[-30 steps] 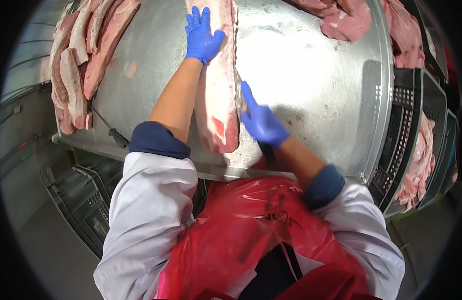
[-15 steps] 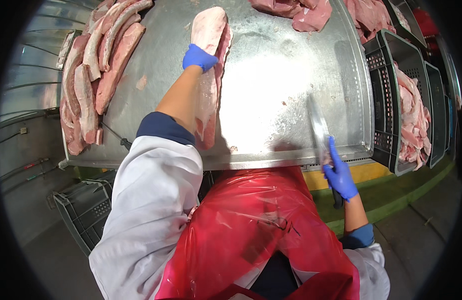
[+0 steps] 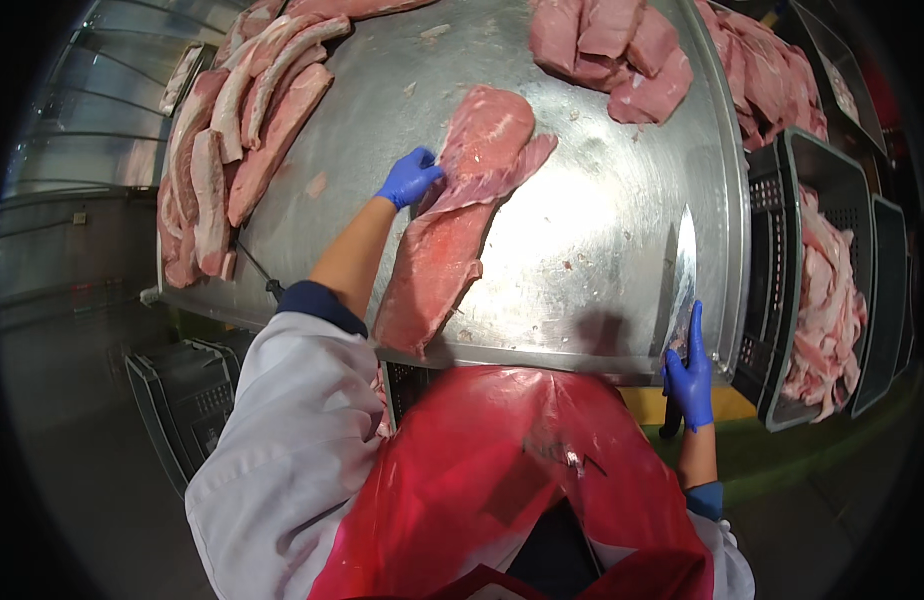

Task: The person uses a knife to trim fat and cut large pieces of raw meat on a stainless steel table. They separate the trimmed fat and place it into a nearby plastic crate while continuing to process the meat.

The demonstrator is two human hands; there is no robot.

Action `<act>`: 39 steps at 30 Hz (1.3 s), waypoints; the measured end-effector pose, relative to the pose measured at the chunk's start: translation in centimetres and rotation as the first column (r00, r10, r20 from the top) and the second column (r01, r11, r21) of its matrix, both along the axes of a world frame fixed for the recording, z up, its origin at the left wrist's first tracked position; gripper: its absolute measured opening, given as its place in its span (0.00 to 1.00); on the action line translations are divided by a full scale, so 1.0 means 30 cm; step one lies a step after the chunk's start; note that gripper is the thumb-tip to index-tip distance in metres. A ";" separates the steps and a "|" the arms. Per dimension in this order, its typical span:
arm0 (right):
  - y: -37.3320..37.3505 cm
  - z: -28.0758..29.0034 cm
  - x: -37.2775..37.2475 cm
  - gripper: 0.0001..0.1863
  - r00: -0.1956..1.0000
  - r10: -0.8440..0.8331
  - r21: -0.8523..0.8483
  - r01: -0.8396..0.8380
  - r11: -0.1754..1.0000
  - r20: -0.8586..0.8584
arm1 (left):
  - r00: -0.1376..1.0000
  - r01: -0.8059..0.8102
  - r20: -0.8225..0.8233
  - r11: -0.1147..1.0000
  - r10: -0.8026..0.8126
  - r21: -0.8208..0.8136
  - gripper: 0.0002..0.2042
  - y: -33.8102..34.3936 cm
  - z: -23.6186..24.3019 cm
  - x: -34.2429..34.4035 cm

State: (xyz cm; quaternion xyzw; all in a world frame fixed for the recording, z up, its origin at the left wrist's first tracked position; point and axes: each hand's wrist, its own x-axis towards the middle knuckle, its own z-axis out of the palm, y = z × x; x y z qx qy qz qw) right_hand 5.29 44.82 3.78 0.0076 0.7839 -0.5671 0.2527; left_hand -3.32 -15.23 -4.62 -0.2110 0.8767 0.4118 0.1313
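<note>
A long pork loin (image 3: 437,270) lies on the steel table (image 3: 592,290), its red side up and a loose flap folded across its middle. My left hand (image 3: 411,178), in a blue glove, is at the loin's left edge, its fingers closed on the flap's margin; the fingertips are partly hidden. At the table's front right, my blue-gloved right hand (image 3: 689,380) grips a knife (image 3: 685,265) by its black handle. Its index finger stretches along the knife, and the blade points away from me over the table, apart from the meat.
Several long meat strips (image 3: 212,190) are piled at the left, beside a thin dark rod (image 3: 260,268). Cut meat pieces (image 3: 622,55) lie at the back right. A dark crate (image 3: 772,290) with pale trimmings (image 3: 822,300) stands against the right edge. Another crate (image 3: 182,400) sits below left.
The loin has turned over from its pale fatty side to its red side. My left hand has shifted to its left edge. The right hand still holds the knife, lower in view.
</note>
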 end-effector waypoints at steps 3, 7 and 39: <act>-0.079 -0.018 -0.134 0.46 0.995 0.010 -0.015 -0.011 1.000 -0.104 | 0.742 0.260 -0.309 0.679 -0.596 -0.686 0.30 0.331 0.209 0.035; -0.239 -0.066 -0.310 0.45 0.979 0.119 -0.037 -0.126 0.991 -0.164 | 0.944 0.178 -0.181 0.885 -0.277 -0.429 0.15 0.321 0.179 0.008; -1.402 -0.079 0.001 0.39 0.520 0.854 -0.033 -0.854 0.520 0.000 | 0.782 0.078 -0.621 0.981 0.052 0.179 0.11 0.056 0.836 0.262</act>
